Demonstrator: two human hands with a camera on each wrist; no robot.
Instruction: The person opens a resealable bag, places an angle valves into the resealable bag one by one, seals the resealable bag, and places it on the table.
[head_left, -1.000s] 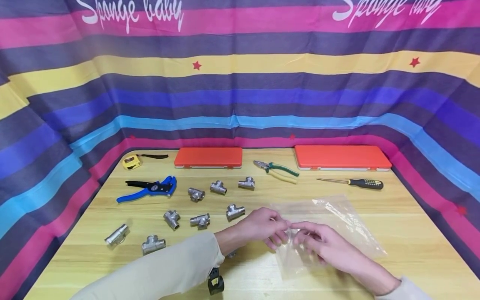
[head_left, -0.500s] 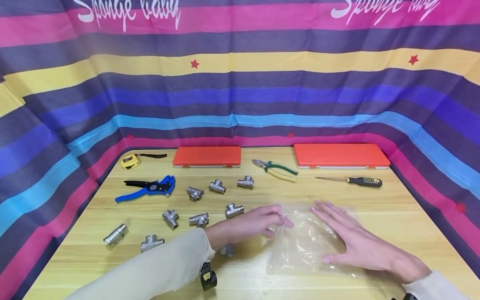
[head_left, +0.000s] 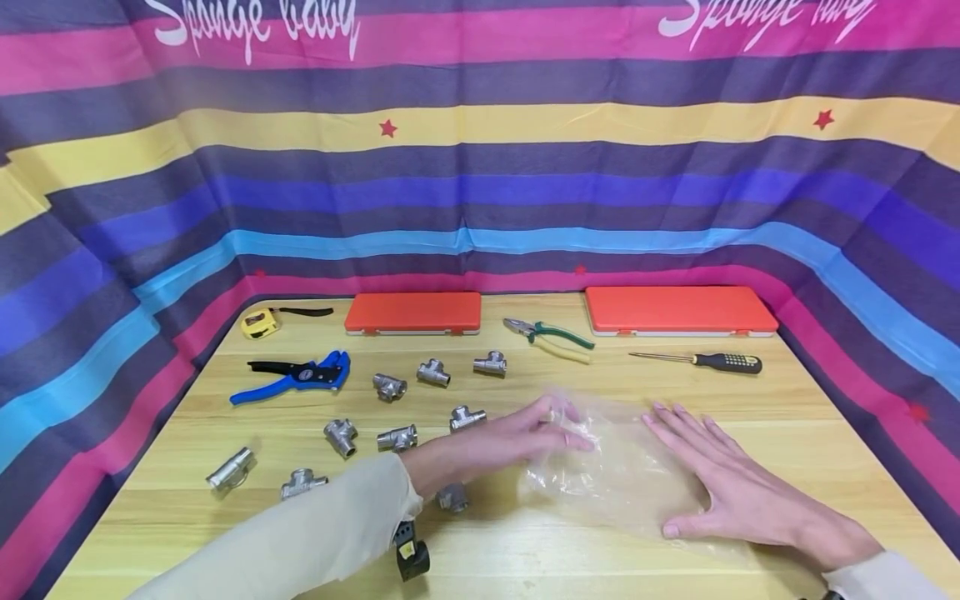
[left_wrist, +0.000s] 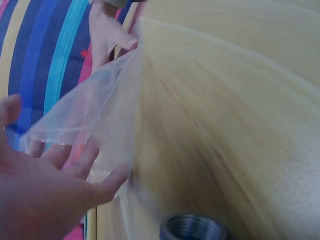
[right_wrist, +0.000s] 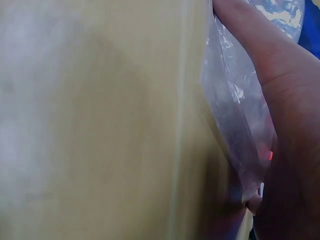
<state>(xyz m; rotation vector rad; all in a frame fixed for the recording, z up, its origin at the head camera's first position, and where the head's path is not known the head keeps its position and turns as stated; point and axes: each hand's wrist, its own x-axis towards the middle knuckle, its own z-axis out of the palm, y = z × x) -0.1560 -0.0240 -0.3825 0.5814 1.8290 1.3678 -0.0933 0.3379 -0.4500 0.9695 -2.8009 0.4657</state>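
Observation:
A clear plastic bag (head_left: 615, 475) lies on the wooden table with its left edge lifted. At that raised mouth is my left hand (head_left: 510, 437), its fingers spread apart and reaching in behind the film. The left wrist view shows these fingers (left_wrist: 82, 160) seen partly through the plastic. My right hand (head_left: 742, 492) rests on the bag's right part, fingers straight and thumb out to the side. In the right wrist view the crinkled film (right_wrist: 235, 95) runs beside the right thumb (right_wrist: 245, 30). A metal tee fitting (head_left: 452, 497) sits just below my left forearm.
Several more tee fittings (head_left: 341, 437) are scattered to the left. A blue wire stripper (head_left: 300, 375), a tape measure (head_left: 259, 323), pliers (head_left: 547, 337), a screwdriver (head_left: 723, 362) and two red cases (head_left: 412, 312) lie further back. A striped cloth (head_left: 465, 200) hangs behind the table.
My right hand has left the bag's mouth, moved right and flattened onto the bag. My left hand has gone from pinching the edge to spreading its fingers inside, lifting the film.

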